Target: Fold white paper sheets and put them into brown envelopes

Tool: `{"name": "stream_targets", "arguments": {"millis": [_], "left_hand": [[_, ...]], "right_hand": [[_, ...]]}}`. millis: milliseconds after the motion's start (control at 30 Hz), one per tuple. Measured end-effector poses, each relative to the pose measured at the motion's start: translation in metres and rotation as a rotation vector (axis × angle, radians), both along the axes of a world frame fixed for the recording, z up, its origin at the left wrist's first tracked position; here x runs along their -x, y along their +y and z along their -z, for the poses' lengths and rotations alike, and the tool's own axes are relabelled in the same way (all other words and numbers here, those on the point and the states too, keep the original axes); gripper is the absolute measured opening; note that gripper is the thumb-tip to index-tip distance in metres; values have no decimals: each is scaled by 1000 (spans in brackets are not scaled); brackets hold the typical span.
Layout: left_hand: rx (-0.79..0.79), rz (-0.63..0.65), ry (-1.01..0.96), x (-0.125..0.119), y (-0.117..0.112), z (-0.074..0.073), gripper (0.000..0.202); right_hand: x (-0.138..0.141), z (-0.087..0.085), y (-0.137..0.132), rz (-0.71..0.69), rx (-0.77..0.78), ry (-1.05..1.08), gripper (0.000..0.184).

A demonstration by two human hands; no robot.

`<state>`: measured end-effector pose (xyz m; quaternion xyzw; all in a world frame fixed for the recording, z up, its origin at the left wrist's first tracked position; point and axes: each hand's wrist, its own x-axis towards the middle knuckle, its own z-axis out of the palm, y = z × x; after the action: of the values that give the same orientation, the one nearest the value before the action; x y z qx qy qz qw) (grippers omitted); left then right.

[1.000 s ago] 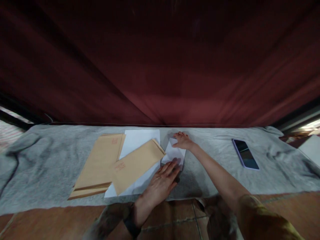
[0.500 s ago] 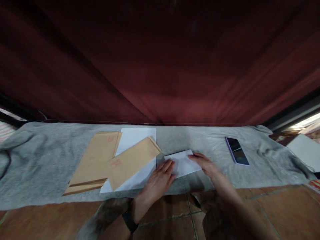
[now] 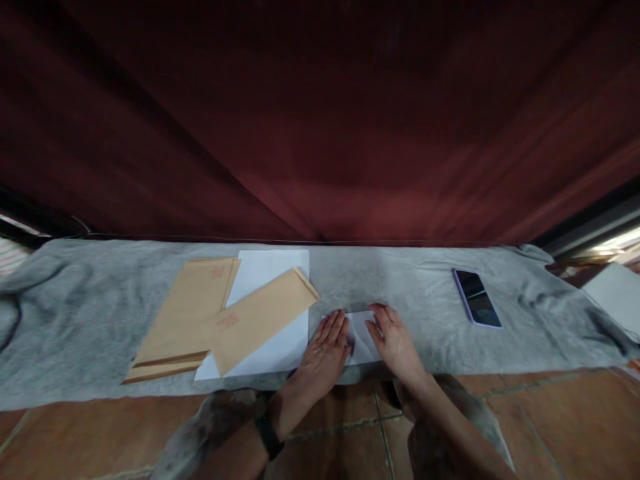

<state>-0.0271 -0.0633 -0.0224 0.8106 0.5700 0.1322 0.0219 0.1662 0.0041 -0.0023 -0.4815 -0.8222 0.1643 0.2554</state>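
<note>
A folded sheet of white paper [image 3: 361, 340] lies on the grey cloth between my two hands. My left hand [image 3: 325, 350] rests flat on its left part, fingers stretched out and close together, with a dark band on the wrist. At the sheet's right end, my right hand [image 3: 397, 340] grips the edge with bent fingers and thumb; its fingertips are partly hidden. Left of my hands, a brown paper envelope [image 3: 265, 320] lies slanted across white paper sheets [image 3: 275, 259]. Beside it sits a stack of brown envelopes [image 3: 183, 310] with red print.
A phone [image 3: 477, 299] in a purple case lies to the right on the grey cloth [image 3: 400, 270]. Dark red fabric [image 3: 320, 147] rises behind the cloth's far edge. A white flat object [image 3: 615, 297] is at the far right. Tiled floor [image 3: 345, 420] shows below.
The white paper now shows a smaller face, with its right end drawn in. My right hand has moved left and its fingers have bent more. My left hand stays pressed on the paper.
</note>
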Motion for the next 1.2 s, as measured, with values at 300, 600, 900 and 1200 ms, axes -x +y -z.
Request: {"name": "stream_targets", "arguments": {"millis": [300,600,900,1200], "left_hand": [[-57,-82,-26,1,-5,-1,53],[-138,-125,37,11,-15,1,64],[-156,-118,19,17,-20,2,73],[-165,-125,30,15,-19,8,73]], "right_hand": [[28,16,-21,-283,0,-46,49],[9,17,-13,-126,-68,-171,46],[-11,18,-7,-21,-119,-207,46],[-15,18,-7,47,-213,-246,49]]}}
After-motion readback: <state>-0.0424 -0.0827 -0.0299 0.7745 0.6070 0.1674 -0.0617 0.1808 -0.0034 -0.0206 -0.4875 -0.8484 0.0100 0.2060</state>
